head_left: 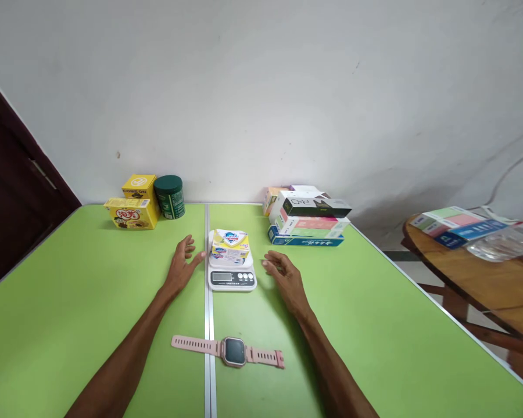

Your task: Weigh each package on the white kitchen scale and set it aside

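Observation:
A white digital kitchen scale (pixel 254 278) stands in the middle of the green table, its display and buttons facing me. On its platform rest yellow-and-white soap boxes (pixel 230 244), seemingly stacked; I cannot tell how many. My left hand (pixel 183 261) is just left of the scale, fingers apart and holding nothing. To the right of the scale is my right hand (pixel 284 276), its fingers loosely curved and apart, with nothing in them. Neither hand touches the soap or the scale. Nearer to me lies a pink smartwatch (pixel 234 352), strap stretched out flat.
Yellow snack boxes (pixel 133 213) and a green canister (pixel 169 197) stand at the back left. Several stacked boxes (pixel 309 217) are at the back right, by the wall. A wooden table (pixel 483 278) on the right bears cartons and a clear plastic item (pixel 501 244).

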